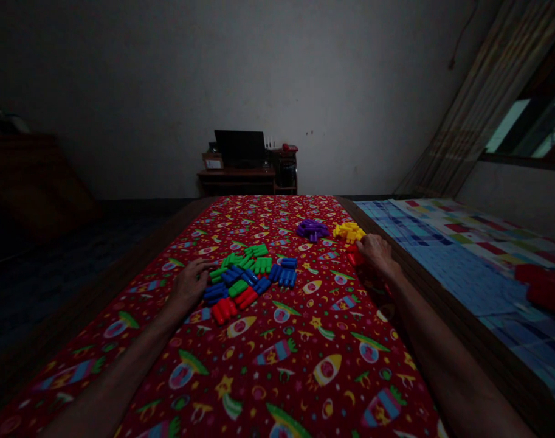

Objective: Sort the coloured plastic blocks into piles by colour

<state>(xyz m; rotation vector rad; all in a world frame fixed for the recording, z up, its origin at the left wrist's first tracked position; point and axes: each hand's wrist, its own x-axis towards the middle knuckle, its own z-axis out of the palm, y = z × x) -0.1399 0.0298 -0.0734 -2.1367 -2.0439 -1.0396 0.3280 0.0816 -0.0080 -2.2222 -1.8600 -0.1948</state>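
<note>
Red rocket-printed cloth [304, 328] lies beneath the plastic pieces. At the left edge of a mixed red, blue and green pile [238, 289] is the left hand [190, 283], fingers bent; whether it grips one, I cannot tell. Farther, the right hand [375, 252] curls over red pieces [354, 258], its grip unclear. Just beyond sit yellow [349, 232] and purple heaps [312, 230]; by the wall, a desk [236, 173] bears a small box [213, 162], contents hidden.

A red cloth printed with rockets [313, 328] covers the middle of a brown-edged table [174, 226]. The right hand [376, 252] is at some glossy red plastic pieces [355, 258] — beyond lie yellow plastic pieces [349, 232] and a purple plastic heap [312, 230]. The left hand [190, 283] rests beside mixed green, blue and red ribbed plastic pieces [237, 288].
</note>
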